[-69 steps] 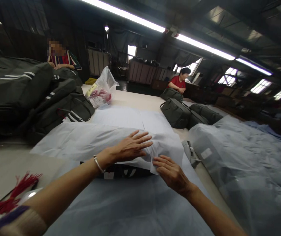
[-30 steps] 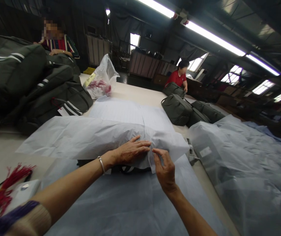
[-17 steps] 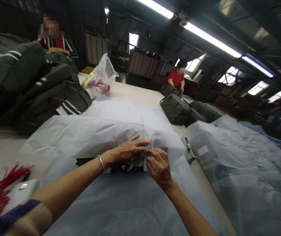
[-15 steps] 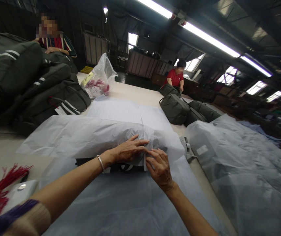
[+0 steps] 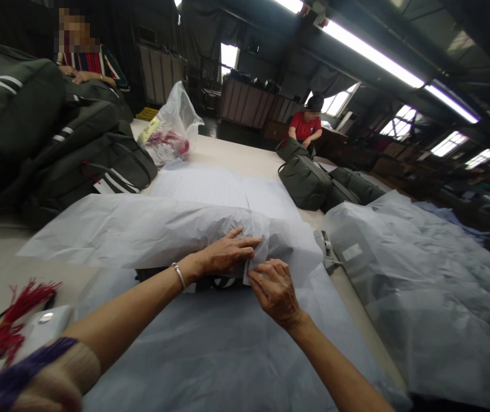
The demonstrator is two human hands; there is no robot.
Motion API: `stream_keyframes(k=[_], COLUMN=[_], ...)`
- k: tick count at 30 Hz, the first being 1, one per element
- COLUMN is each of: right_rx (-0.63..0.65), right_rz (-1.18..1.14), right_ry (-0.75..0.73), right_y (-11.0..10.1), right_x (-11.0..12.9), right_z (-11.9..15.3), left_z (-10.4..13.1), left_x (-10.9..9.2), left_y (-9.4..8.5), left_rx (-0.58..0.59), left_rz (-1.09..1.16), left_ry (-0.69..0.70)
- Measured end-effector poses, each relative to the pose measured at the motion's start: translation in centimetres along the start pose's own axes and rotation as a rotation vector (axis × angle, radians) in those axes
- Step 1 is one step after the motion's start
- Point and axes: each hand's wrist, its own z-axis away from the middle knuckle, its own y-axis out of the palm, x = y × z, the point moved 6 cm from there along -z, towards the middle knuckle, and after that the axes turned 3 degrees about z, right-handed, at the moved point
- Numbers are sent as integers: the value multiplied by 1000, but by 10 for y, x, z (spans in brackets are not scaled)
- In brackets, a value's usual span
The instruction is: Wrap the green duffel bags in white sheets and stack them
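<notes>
A dark bag (image 5: 210, 281), mostly hidden, lies under a thin white wrapping sheet (image 5: 142, 229) in front of me. My left hand (image 5: 230, 252) rests on the sheet with its fingers stretched out and nothing held. Just to its right, my right hand (image 5: 274, 289) is closed in a pinch at the sheet's near edge, beside a clear strip that looks like tape (image 5: 258, 229). The fingertips hide exactly what they grip. More translucent sheeting (image 5: 227, 349) spreads under the bag towards me.
Dark green bags (image 5: 99, 154) pile up at left, more bags (image 5: 309, 183) at back right. Wrapped bags (image 5: 420, 274) fill the right side. A grey tape dispenser (image 5: 325, 249), red cords (image 5: 8, 326) and a clear plastic bag (image 5: 171, 129) lie around. Two people stand across the table (image 5: 227, 146).
My right hand has drawn slightly towards me and away from the left fingertips along the sheet's edge. My left hand stays flat on the sheet. The view has shifted slightly.
</notes>
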Motion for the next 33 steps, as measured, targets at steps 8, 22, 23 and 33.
stream_keyframes(k=[8,22,23,33], right_rx=[154,-267,-331,-483], right_rz=[-446,-1395,-1443,-1488], right_ry=[474,2175,2173,2301], right_y=[-31,21,27,35], right_x=[11,146,147,156], right_z=[123,397,391,392], left_z=[-6,-8,-9,-10], left_x=[4,14,13,14], left_y=[4,11,11,13], left_rx=[-44,-65,-61,-55], left_rz=[-87,-106,-108,-78], left_ry=[-1,5,1,-17])
